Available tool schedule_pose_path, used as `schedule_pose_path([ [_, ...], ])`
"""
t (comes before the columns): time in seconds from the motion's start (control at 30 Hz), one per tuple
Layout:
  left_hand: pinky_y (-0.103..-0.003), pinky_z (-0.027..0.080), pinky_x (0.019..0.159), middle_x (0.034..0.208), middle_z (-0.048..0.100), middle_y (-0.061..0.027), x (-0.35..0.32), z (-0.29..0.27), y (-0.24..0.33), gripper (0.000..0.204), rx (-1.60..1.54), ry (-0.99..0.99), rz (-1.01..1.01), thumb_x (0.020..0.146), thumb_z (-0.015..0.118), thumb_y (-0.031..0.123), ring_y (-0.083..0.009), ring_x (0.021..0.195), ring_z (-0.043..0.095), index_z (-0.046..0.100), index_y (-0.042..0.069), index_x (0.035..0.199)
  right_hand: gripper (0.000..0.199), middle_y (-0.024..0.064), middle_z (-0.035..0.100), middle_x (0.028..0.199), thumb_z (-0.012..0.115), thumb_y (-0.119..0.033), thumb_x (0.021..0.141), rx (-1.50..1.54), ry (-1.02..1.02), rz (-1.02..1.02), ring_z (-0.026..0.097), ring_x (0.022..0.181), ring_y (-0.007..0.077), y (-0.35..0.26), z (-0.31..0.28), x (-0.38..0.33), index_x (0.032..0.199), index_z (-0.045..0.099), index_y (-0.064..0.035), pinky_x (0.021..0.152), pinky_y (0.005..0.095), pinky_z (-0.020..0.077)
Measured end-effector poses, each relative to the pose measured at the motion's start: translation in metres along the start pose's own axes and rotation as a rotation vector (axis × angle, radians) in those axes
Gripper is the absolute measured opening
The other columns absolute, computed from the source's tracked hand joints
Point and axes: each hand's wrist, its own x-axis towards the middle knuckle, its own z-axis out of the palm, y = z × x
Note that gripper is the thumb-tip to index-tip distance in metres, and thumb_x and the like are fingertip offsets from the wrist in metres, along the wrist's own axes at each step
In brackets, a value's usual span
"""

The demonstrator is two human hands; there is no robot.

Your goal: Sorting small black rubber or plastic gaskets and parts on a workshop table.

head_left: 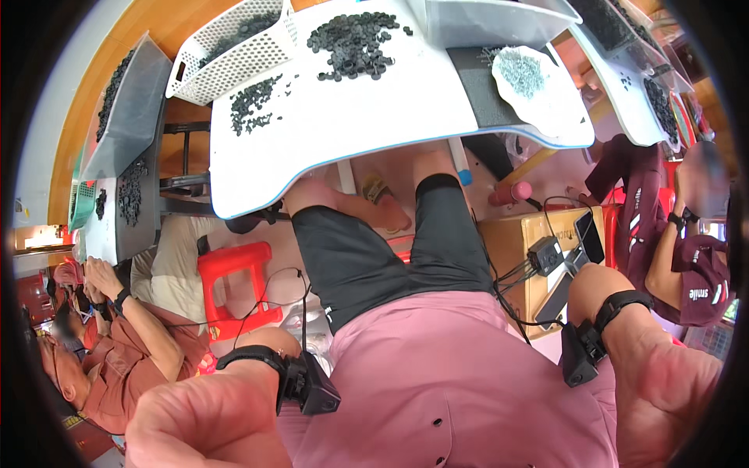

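Note:
My left hand (204, 421) is raised close at the lower left, beside my pink shirt (406, 374). At the lower right, my right hand (663, 398) is held up on the other side of the shirt. Both hands run out of the picture at the lower edge, so their fingers are hidden and I cannot tell whether they hold anything. On my wrists are black straps with small black devices, one on the left (308, 386) and one on the right (583, 355). Neither hand touches the white table (351, 117) in front of my knees.
Small black parts lie in a large pile (355, 47) and a smaller one (253, 105). A white perforated basket (234, 66) holds more. Silvery screws (521, 72) rest on a white tray. A red stool (234, 281), a cardboard box (511, 234) and cables flank me. People sit on both sides.

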Motion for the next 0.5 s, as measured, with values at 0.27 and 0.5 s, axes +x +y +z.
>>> schedule_pose_path([
  [0.27,-0.035,0.047,0.076,0.102,0.059,-0.0062,0.004,0.036,0.008,0.034,0.217,0.131,-0.361,0.102,0.045,0.04,-0.0206,0.081,0.059,0.052,0.014,0.122,0.019,0.0053,0.055,0.081,0.065,-0.014,0.098,-0.072,0.161,-0.258,0.056,0.057,0.0177,-0.017,0.031,0.016,0.084,0.058,-0.0022,0.045,0.0285,0.0418],
  [0.5,-0.031,0.054,0.075,0.097,0.073,-0.0107,-0.06,0.026,-0.134,0.027,0.784,0.515,-0.397,0.091,0.069,-0.006,-0.0198,0.084,0.067,0.066,-0.003,0.118,0.015,0.0187,0.072,0.091,0.066,0.01,0.09,-0.407,0.044,0.114,0.067,0.072,0.0212,0.029,0.099,-0.005,0.105,0.068,0.0106,0.067,0.0276,0.0557],
])
